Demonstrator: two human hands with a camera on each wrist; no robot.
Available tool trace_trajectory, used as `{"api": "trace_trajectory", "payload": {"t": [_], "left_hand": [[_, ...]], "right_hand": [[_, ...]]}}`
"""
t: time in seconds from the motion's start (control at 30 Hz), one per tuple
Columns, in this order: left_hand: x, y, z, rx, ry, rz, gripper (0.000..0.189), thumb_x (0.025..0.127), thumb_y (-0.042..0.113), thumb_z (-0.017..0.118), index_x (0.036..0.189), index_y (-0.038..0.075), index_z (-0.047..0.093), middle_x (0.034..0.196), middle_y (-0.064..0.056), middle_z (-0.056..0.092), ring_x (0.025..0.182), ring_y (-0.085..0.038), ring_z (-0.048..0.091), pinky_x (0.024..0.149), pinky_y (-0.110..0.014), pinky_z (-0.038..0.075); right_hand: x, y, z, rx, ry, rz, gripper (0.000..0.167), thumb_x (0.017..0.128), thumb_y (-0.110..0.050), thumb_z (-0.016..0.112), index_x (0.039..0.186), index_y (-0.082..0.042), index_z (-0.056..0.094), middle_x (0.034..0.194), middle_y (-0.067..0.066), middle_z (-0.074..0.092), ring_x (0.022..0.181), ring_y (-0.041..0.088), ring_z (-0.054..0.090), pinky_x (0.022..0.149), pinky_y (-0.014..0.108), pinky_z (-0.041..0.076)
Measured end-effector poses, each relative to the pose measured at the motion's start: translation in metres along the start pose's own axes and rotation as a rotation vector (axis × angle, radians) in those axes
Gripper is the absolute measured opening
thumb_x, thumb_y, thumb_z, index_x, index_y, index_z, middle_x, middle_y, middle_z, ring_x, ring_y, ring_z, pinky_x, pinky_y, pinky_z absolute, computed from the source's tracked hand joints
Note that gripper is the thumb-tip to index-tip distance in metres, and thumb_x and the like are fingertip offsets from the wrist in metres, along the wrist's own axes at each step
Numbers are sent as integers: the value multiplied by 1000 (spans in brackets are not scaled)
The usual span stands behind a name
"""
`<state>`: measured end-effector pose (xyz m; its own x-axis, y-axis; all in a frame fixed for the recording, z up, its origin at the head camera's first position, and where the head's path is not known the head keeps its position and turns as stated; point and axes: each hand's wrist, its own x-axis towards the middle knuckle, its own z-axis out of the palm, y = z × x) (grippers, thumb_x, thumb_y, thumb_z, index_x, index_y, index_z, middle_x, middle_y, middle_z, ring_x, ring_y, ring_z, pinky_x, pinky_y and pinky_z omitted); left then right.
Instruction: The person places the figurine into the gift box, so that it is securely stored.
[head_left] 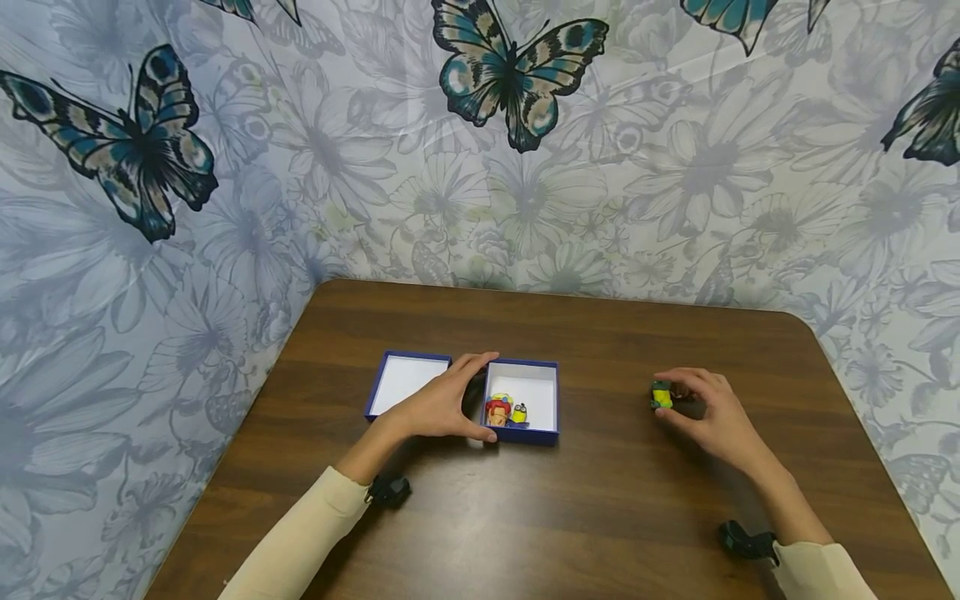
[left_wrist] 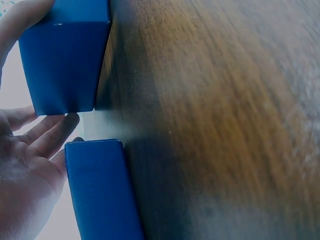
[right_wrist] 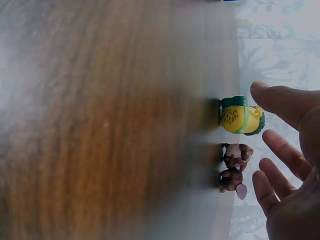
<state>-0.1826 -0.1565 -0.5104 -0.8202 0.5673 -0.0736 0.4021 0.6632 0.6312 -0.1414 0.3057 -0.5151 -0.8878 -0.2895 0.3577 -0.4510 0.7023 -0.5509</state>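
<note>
My left hand point(head_left: 442, 404) holds a blue open box point(head_left: 536, 383) with a white inside, thumb at its near left corner and fingers at the far one. In the left wrist view the thumb lies on the blue box point(left_wrist: 65, 70). Inside stand a small red-haired figure point(head_left: 497, 411) and a yellow figurine point(head_left: 519, 414). My right hand point(head_left: 712, 412) arches around a yellow-and-green toy figure point(head_left: 662, 394). Behind that figure is a brown toy animal point(right_wrist: 234, 167), partly covered by the fingers in the head view. Thumb and fingers stand apart from both toys in the right wrist view.
A second, shallower blue tray or lid point(head_left: 405, 382) with a white inside lies left of the box, partly behind the left hand. The brown wooden table point(head_left: 600, 500) reaches back to a wall point(head_left: 712, 167) with butterfly and flower print.
</note>
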Motion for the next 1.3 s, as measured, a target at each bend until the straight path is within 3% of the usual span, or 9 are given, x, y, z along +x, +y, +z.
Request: {"api": "trace_trajectory", "payload": {"t": [0.1, 0.2, 0.27, 0.47, 1.0, 1.3], "left_hand": [[0, -1, 0, 1, 3, 1, 130, 71, 61, 97, 173, 33, 20, 168, -3, 37, 150, -31, 51, 121, -58, 46], [0, -1, 0, 3, 3, -1, 130, 71, 61, 97, 172, 37, 19, 168, -3, 37, 149, -31, 51, 121, -58, 46], [0, -1, 0, 0, 4, 2, 130, 71, 60, 97, 172, 37, 19, 168, -3, 37, 149, -31, 51, 121, -58, 46], [0, -1, 0, -6, 5, 7, 131, 71, 58, 98, 173, 30, 21, 168, -4, 37, 150, -32, 50, 121, -58, 46], [-1, 1, 2, -4, -1, -3, 131, 71, 62, 97, 173, 30, 20, 170, -3, 35, 152, -31, 48, 122, -58, 45], [-1, 0, 1, -2, 1, -6, 132, 71, 62, 96, 173, 31, 20, 171, -3, 34, 153, -32, 48, 122, -59, 45]], "right_hand": [[0, 3, 2, -4, -15, 1, 54, 85, -5, 90, 135, -10, 72, 132, 17, 68, 115, 35, 54, 102, 52, 35], [0, 5, 3, -11, -28, 9, 52, 85, -4, 90, 133, -10, 72, 134, 20, 67, 125, 45, 49, 100, 72, 30], [0, 6, 4, -20, -32, 15, 51, 85, -4, 90, 132, -12, 73, 133, 19, 68, 129, 49, 47, 99, 78, 27], [1, 7, 8, -55, -28, 21, 53, 83, -5, 92, 131, -15, 73, 126, 15, 72, 129, 50, 47, 96, 73, 26], [1, 10, 14, -113, -13, 29, 55, 82, -4, 92, 132, -17, 73, 130, 14, 73, 124, 41, 52, 92, 62, 26], [2, 10, 12, -63, 2, 39, 54, 84, -4, 91, 133, -14, 72, 122, 15, 72, 119, 39, 51, 93, 65, 27]]}}
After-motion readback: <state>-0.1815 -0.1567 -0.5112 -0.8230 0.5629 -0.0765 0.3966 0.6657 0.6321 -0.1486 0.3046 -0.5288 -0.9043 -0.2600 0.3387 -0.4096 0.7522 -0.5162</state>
